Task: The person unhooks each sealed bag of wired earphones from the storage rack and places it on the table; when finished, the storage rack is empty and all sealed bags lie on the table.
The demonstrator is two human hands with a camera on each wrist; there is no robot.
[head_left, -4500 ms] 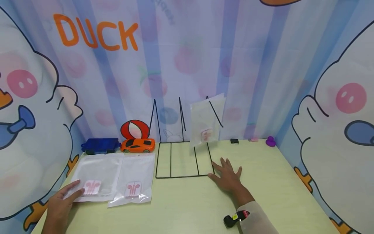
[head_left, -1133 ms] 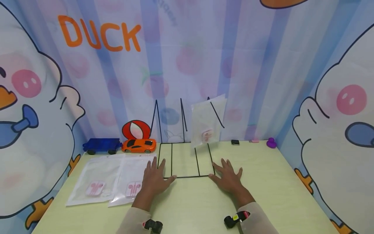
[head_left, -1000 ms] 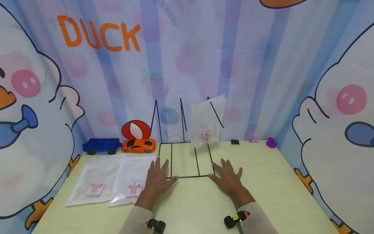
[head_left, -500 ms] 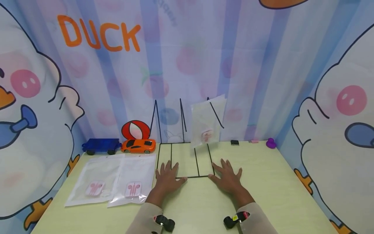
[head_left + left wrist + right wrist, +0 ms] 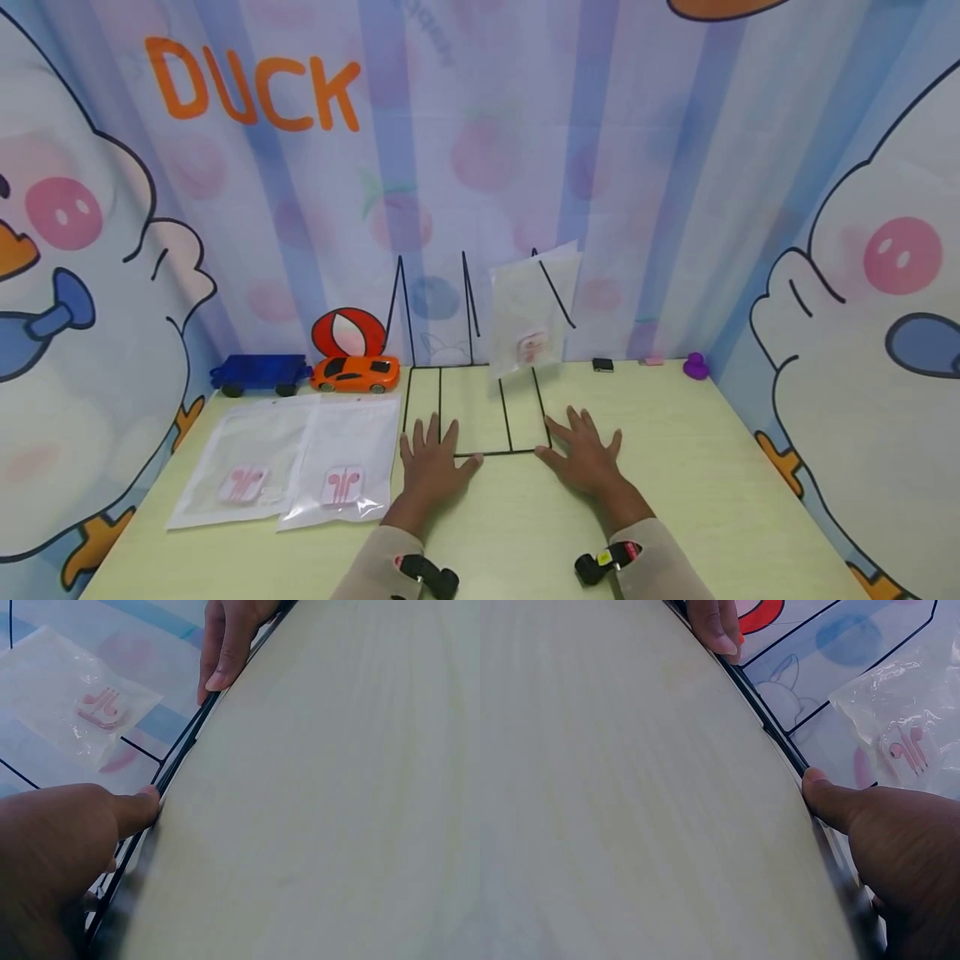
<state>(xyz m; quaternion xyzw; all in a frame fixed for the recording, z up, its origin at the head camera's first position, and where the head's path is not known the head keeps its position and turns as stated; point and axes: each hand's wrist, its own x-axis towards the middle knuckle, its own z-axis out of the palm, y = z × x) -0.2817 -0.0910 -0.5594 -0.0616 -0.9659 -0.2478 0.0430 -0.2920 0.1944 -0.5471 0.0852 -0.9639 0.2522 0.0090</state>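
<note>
Wire rack [image 5: 495, 453]: judged light and stiff, liable to slide; best held at its front corners, where left hand [image 5: 435, 472] and right hand [image 5: 588, 456] rest, fingers spread wide.

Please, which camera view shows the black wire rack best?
The head view: the black wire rack shows with most of its base and three prongs. Both wrist views show only parts, from a low, slanted angle.
</note>
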